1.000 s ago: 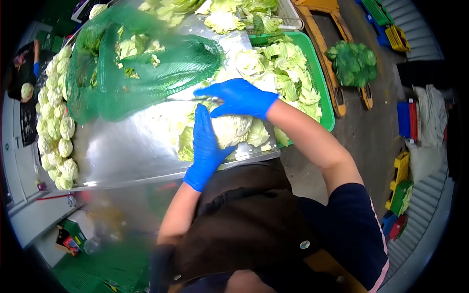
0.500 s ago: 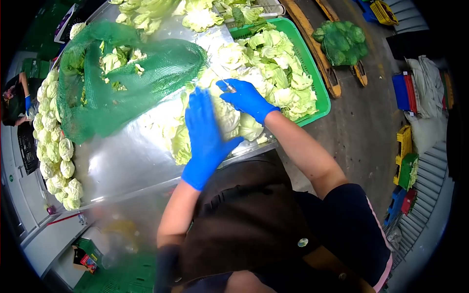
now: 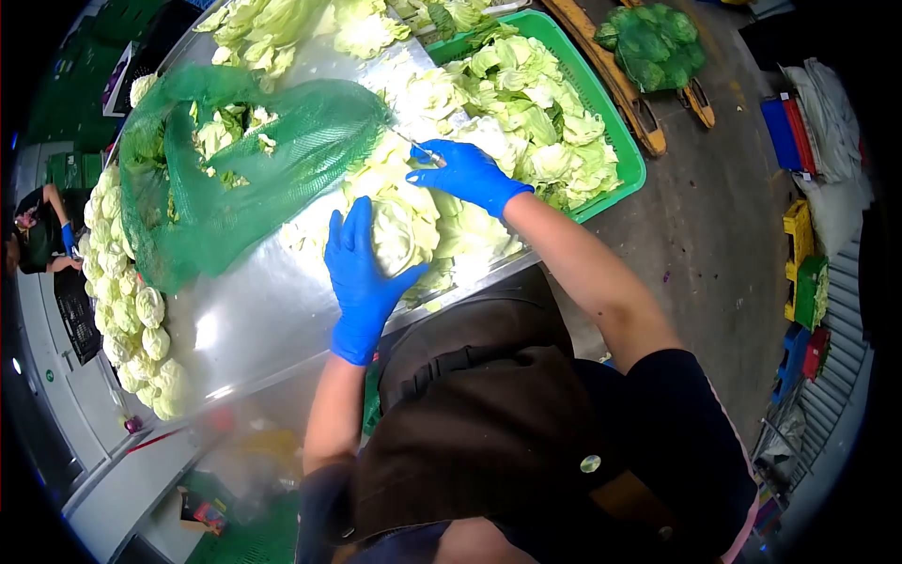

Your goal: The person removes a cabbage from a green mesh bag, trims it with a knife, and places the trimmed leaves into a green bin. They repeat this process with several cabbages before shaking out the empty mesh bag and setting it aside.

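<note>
A pale green cabbage head (image 3: 402, 230) lies near the front edge of the metal table (image 3: 235, 324). My left hand (image 3: 362, 282), in a blue glove, rests against its left side with fingers and thumb spread. In my right hand (image 3: 465, 179), also gloved, is a knife (image 3: 411, 143). Its thin blade points up and left above the cabbage, and the fingers hide most of the handle. Loose cabbage leaves (image 3: 474, 235) lie around the head and under my right hand.
A green crate (image 3: 620, 191) full of leaves stands to the right. Green netting (image 3: 291, 141) covers part of the table. Cabbage heads (image 3: 122, 291) line the left edge. A netted bag of cabbages (image 3: 650, 47) sits beyond the crate. Another person (image 3: 47, 230) is at far left.
My left hand has moved down and left, from over the cabbage to its side, exposing the head. My right hand has shifted slightly up and left with the knife. The camera view has tilted.
</note>
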Motion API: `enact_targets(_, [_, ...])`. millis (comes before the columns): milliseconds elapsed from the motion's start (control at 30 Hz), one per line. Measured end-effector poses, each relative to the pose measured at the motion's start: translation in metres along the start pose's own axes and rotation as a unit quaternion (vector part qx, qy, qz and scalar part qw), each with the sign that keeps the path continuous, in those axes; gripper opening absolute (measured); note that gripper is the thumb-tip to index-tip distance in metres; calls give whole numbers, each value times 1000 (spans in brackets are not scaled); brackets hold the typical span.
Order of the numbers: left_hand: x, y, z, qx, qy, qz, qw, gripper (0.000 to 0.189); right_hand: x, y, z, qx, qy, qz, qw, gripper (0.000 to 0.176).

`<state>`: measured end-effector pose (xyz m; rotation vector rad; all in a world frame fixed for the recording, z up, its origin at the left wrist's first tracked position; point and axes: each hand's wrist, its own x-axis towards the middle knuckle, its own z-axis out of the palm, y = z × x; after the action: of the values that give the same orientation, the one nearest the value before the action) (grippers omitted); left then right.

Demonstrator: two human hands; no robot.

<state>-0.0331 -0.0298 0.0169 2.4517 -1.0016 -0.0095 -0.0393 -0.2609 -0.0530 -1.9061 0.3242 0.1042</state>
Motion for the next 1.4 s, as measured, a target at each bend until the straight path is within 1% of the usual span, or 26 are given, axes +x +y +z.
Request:
enact_targets(33, [-6,-2,-1,-5,9,-3,1000,105,-5,-19,1,30,-6,-9,999,69])
enact_targets(100, [-11,-3,-4,3,10,-20,1000,102,-27,-62,-5,-42,-60,54,996,79])
enact_targets(167, [-14,7,-10,25,-4,-54,998,98,-25,-34,35,-41,-5,36,998,80])
enact_targets(200, [-13,10,-10,5,-3,-81,997,97,-26,-24,52,9,44,30,999,76])
enact_targets(233, [-8,9,-8,-15,-1,-108,994,96,-25,-21,56,16,40,66,997,71])
enact_targets(267, [-5,-1,-1,-29,26,-42,998,95,-23,-19,56,22,36,101,994,66])
enact_targets(300, [-3,0,1,-29,15,-51,998,98,-20,-18,56,29,37,135,990,62])
enact_targets(333, [0,1,-2,-25,9,-61,998,99,-23,-19,59,8,83,120,989,52])
enact_targets(433, [-11,-10,-5,-52,20,-63,996,103,-21,13,77,-70,171,80,980,44])
enact_targets(567, [-35,-68,-10,-251,43,-110,961,98,-29,10,75,-106,177,71,976,38])
enact_targets(600, [-36,-75,-13,-336,56,-164,926,97,-30,11,73,-109,174,64,977,38])
enact_targets(700, [-29,-107,-22,-537,65,-256,801,76,-29,23,72,-128,203,21,971,38])
enact_targets(733, [-28,-114,-23,-620,63,-256,739,68,-29,27,67,-146,186,27,971,39])
enact_targets(767, [-30,-143,-7,-722,40,-243,646,59,-30,29,59,-169,185,31,968,40])
enact_targets(800, [-45,-162,16,-726,69,-248,638,53,-28,39,50,-167,191,23,967,41])
enact_targets(833, [-49,-151,20,-588,95,-177,783,45,-26,51,38,-166,199,15,966,41])
enact_targets(867, [-51,-139,25,-416,144,-124,889,37,-24,56,22,-188,200,18,961,43])
enact_targets(933, [-37,-88,13,-521,195,-184,810,44,-20,73,-13,-228,225,24,947,46])
enact_targets(1000, [-41,-71,21,-443,223,-165,853,48,-9,88,-51,-234,254,34,938,49])
enact_targets(1100, [-39,-36,16,-664,151,-257,685,52,8,97,-106,-249,269,91,926,54])
enact_targets(1133, [-36,-25,13,-728,118,-279,615,55,5,74,-116,-244,251,131,927,63])
enact_targets(1200, [-25,-5,8,-828,44,-340,444,65,-16,16,-108,-228,286,34,930,69])
enact_targets(1233, [-26,-3,12,-848,23,-367,381,70,-28,-10,-93,-211,295,-19,932,74])
enact_targets(1300, [-26,-1,21,-870,-10,-426,247,82,-46,-23,-46,-63,214,-165,961,78])
enact_targets(1367, [-25,6,26,-868,-5,-460,188,81,-75,-33,0,-33,48,-113,992,80])
enact_targets(1400, [-29,-3,31,-869,-28,-437,229,83,-78,-40,9,-37,11,-57,998,79])
